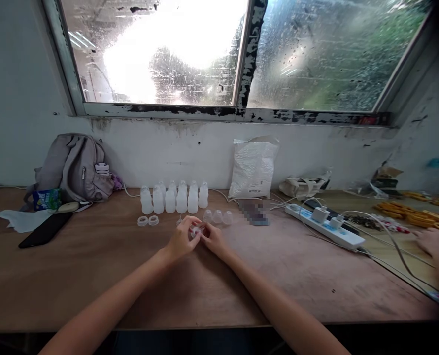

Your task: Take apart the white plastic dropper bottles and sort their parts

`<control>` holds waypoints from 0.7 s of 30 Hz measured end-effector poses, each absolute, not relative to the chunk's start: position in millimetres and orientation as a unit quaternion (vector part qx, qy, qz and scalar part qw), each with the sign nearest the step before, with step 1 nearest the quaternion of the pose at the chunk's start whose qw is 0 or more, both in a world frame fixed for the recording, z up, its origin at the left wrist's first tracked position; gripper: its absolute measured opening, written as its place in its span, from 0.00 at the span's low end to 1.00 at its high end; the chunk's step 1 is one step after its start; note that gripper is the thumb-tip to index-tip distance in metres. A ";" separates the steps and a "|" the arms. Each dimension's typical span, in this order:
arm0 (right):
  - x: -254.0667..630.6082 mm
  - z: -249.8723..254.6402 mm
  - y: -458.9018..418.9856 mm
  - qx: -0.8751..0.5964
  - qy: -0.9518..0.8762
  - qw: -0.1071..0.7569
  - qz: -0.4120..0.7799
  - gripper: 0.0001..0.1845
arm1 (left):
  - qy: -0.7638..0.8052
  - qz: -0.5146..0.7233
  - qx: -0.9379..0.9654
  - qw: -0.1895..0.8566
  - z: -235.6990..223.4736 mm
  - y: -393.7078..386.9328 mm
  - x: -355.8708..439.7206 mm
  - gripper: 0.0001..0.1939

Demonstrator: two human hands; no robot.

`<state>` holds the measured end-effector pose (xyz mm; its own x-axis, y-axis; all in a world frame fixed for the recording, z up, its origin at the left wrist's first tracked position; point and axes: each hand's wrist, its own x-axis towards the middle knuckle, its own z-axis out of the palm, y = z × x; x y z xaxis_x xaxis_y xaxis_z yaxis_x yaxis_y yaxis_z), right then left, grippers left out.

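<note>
My left hand (182, 240) and my right hand (216, 240) meet at the middle of the table, fingertips closed around a small whitish bottle part (196, 230). It looks like a collar ring, but the fingers cover much of it. Behind my hands, several translucent white baby bottles (170, 201) stand upright in a cluster. Two white collar rings (148, 221) lie left of my left hand. Close to my left fingertips, a small clear piece (179, 220) is partly hidden. Just beyond my right hand sit three clear dome caps (218, 217).
A grey backpack (77, 167) and a black phone (46, 230) are at the left. A white plastic bag (253, 170) leans on the wall. Right of it lies a power strip (326, 228) with trailing cables. Another person's hand (435, 246) is near yellow parts (411, 214) at far right.
</note>
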<state>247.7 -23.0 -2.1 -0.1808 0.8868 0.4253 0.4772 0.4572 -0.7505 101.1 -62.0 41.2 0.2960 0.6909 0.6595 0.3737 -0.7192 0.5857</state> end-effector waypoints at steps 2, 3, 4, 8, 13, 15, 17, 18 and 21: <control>246.7 -2.2 -24.4 -0.458 -0.727 0.449 0.244 0.10 | 0.371 0.465 0.787 0.164 17.9 -44.7 93.2 0.21; 245.9 -2.4 -25.6 -0.451 -0.724 0.453 0.260 0.10 | 0.379 0.450 0.791 0.170 10.7 -40.1 90.8 0.24; 244.7 -2.7 -27.1 -0.442 -0.720 0.456 0.282 0.10 | 0.380 0.433 0.798 0.175 6.2 -37.5 89.0 0.25; 237.1 -5.8 -31.8 -0.408 -0.698 0.446 0.383 0.09 | 0.374 0.389 0.822 0.180 4.1 -36.7 82.2 0.18; 230.9 -9.1 -31.4 -0.426 -0.689 0.450 0.376 0.05 | 0.390 0.367 0.826 0.178 4.6 -37.7 74.6 0.23; 231.2 -9.0 -31.0 -0.433 -0.685 0.455 0.368 0.05 | 0.394 0.357 0.828 0.180 4.5 -38.2 74.4 0.24; 232.1 -8.1 -31.3 -0.433 -0.685 0.454 0.371 0.05 | 0.394 0.348 0.832 0.179 5.0 -38.7 74.8 0.22; 232.5 -7.5 -31.6 -0.431 -0.686 0.452 0.373 0.06 | 0.393 0.344 0.834 0.177 5.4 -38.8 74.8 0.20; 233.1 -5.5 -33.1 -0.424 -0.688 0.448 0.383 0.08 | 0.399 0.331 0.840 0.159 5.8 -38.0 73.4 0.17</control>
<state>233.1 -33.1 -5.5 -0.2389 0.9264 0.2910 0.2413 0.3469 -0.9063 73.4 -38.0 5.8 0.4626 0.7753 0.4301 0.5648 -0.6316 0.5311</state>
